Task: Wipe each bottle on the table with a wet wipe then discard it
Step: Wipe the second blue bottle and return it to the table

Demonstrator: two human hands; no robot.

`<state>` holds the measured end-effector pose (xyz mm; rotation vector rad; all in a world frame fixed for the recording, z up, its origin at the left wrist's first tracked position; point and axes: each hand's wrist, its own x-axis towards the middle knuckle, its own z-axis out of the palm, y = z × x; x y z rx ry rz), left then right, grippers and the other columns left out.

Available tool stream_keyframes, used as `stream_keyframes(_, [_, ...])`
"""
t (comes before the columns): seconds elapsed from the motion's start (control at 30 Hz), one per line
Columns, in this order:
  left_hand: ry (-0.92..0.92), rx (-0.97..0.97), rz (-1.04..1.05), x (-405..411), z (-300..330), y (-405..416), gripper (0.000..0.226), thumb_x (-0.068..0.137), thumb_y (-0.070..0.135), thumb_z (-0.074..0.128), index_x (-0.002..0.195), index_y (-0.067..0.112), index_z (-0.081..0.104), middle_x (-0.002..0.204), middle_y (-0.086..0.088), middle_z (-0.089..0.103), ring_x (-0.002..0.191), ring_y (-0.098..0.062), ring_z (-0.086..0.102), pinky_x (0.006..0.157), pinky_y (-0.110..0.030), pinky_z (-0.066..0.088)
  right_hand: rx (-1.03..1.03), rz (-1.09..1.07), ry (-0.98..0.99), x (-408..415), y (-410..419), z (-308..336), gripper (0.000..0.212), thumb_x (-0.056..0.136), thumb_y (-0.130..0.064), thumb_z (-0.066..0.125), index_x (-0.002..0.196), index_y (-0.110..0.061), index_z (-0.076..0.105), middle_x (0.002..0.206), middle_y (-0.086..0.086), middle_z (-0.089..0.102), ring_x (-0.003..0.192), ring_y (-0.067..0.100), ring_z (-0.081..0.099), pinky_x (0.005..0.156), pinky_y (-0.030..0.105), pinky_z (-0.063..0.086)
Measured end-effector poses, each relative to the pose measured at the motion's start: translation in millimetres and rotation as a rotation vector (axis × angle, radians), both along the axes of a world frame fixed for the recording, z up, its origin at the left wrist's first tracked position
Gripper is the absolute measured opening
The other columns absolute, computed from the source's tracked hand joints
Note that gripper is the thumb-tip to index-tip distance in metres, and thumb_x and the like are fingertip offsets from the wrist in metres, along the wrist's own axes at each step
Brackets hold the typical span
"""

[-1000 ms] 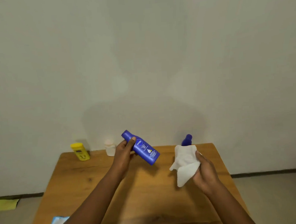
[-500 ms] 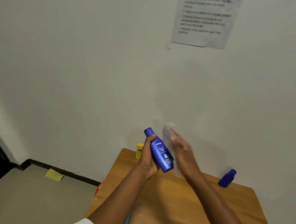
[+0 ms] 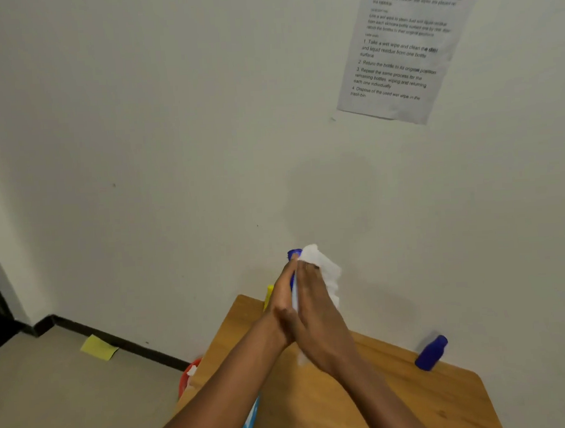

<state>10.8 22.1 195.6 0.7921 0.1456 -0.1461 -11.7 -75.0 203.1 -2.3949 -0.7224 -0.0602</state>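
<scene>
Pale wall behind, printed instruction sheet (image 3: 406, 45) taped high on it; wooden worktop (image 3: 369, 403) below. Both hands are raised above the worktop, palms facing, forearms converging from the lower frame. Left hand (image 3: 281, 301) grips the blue bottle (image 3: 293, 254), fingers wrapped around its body; only the cap end shows past the fingertips. Right hand (image 3: 313, 308) presses the wet wipe (image 3: 324, 270) flat against the bottle, fingers extended and held together, wipe bunching out beyond them. Judgement: one hand steadies the bottle so the other can rub along it. A second blue bottle (image 3: 431, 353) lies tilted on the worktop, well apart on the right-hand side. A yellow bottle (image 3: 269, 294) is just beyond the left knuckles, mostly hidden.
</scene>
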Motion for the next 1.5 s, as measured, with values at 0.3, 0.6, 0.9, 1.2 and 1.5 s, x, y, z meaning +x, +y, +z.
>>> stream_keyframes(0.3, [-0.047,-0.021,-0.036,7.5,-10.0,-9.8,0.063,0.074,0.061,0.065,0.112,0.011,0.072,0.1,-0.009,0.075,0.087,-0.021,0.072,0.074,-0.03,0.056,0.093,0.027,0.028,-3.3,-19.3,-0.4,0.076,0.079,-0.083,0.015,0.14,-0.05,-0.015,0.15,-0.033,-0.015,0.137,-0.018,-0.011,0.122,0.028,0.01])
stream_keyframes(0.6, [0.036,-0.052,-0.026,26.5,-6.8,3.9,0.065,0.086,0.056,0.058,0.118,-0.001,0.065,0.115,-0.02,0.069,0.098,-0.031,0.068,0.088,-0.039,0.054,-0.029,0.066,-0.063,-10.1,-28.4,-10.8,0.075,0.09,-0.069,0.028,0.144,-0.046,-0.019,0.15,-0.034,-0.018,0.135,-0.021,-0.014,0.113,0.015,0.008])
stream_keyframes(0.9, [0.017,-0.126,-0.021,38.3,1.7,-10.9,0.049,0.094,0.048,0.048,0.112,0.004,0.059,0.128,-0.02,0.062,0.124,-0.032,0.055,0.103,-0.044,0.043,0.091,-0.009,-0.122,-2.9,-32.4,-26.6,0.064,0.098,-0.048,0.033,0.149,-0.039,-0.005,0.158,-0.021,-0.001,0.144,-0.008,0.003,0.111,0.005,0.011])
stream_keyframes(1.2, [-0.156,0.086,-0.024,34.4,-1.4,-23.9,0.042,0.094,0.038,0.047,0.115,0.003,0.058,0.102,-0.021,0.072,0.095,-0.034,0.068,0.091,-0.042,0.05,1.341,-0.23,0.982,9.4,-54.8,-20.6,0.047,0.083,-0.031,0.062,0.123,-0.008,0.056,0.112,0.025,0.067,0.095,0.034,0.067,0.083,0.043,0.055])
stream_keyframes(1.5, [-0.001,-0.014,0.12,39.6,-27.7,-7.9,0.047,0.092,0.056,0.045,0.094,0.01,0.056,0.109,-0.019,0.069,0.111,-0.037,0.064,0.101,-0.049,0.044,1.173,-0.533,0.547,32.5,-90.4,-19.4,0.036,0.097,-0.033,0.049,0.125,-0.013,0.058,0.111,0.016,0.069,0.102,0.033,0.066,0.081,0.041,0.055])
